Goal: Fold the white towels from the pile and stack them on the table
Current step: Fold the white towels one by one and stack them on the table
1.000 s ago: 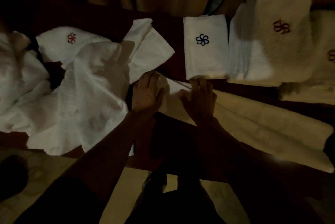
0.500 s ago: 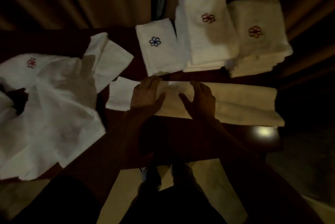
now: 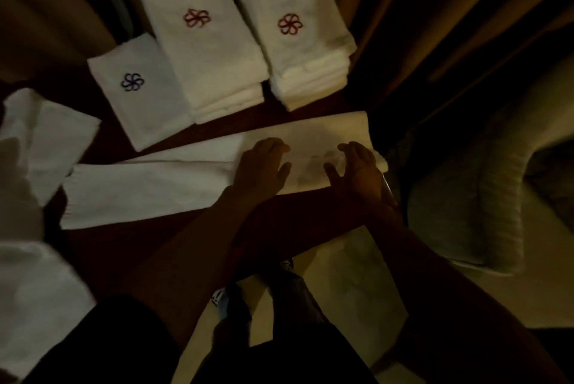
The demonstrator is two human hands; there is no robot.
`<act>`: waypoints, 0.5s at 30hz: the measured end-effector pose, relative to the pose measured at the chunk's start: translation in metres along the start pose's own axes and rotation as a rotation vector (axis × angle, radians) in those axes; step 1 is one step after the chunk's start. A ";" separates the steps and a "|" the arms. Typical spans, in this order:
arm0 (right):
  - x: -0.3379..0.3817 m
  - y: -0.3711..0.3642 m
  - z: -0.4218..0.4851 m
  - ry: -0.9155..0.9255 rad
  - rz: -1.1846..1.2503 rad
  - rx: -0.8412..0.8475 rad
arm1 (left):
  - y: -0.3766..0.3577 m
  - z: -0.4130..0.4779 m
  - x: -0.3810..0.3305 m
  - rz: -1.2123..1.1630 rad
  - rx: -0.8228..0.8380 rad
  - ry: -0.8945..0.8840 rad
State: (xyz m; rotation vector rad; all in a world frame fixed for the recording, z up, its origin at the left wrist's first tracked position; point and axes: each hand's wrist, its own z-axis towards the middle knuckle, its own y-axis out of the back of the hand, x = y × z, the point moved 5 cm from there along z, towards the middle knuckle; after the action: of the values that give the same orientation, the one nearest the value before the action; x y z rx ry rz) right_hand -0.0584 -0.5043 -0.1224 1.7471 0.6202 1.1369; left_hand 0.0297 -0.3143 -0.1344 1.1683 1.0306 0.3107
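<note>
A long white towel (image 3: pixel 146 191), folded into a narrow strip, lies across the dark table (image 3: pixel 161 234). My left hand (image 3: pixel 262 166) rests flat on its right half with fingers spread. My right hand (image 3: pixel 357 169) presses the towel's right end, fingers splayed. Behind the strip stand a folded towel with a blue flower mark (image 3: pixel 136 88) and two stacks of folded towels with red flower marks (image 3: pixel 205 39) (image 3: pixel 295 32). The loose pile of white towels (image 3: pixel 34 172) spreads over the table's left side.
Curtains (image 3: pixel 419 26) hang behind and to the right of the table. An upholstered seat or bed edge (image 3: pixel 484 197) stands at the right. Pale floor (image 3: pixel 335 296) and my legs show below the table's near edge.
Both hands have slid rightward along the folded strip toward its right end. The view has swung right, so the loose pile sits further left.
</note>
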 end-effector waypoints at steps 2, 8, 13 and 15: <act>-0.017 0.002 0.007 -0.031 0.014 0.017 | -0.013 0.008 -0.007 0.028 0.042 0.026; -0.052 0.005 0.025 -0.237 0.039 0.052 | -0.035 0.017 -0.007 0.206 0.113 0.142; -0.069 0.007 0.035 -0.306 -0.020 0.163 | -0.035 0.024 -0.010 0.317 0.179 0.126; -0.072 0.008 0.037 -0.318 0.014 0.159 | -0.034 0.024 -0.009 0.295 0.179 0.125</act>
State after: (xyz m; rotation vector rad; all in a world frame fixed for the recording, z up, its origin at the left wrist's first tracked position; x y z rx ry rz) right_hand -0.0574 -0.5809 -0.1506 2.0179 0.5135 0.8118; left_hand 0.0335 -0.3490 -0.1589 1.4820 1.0089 0.5381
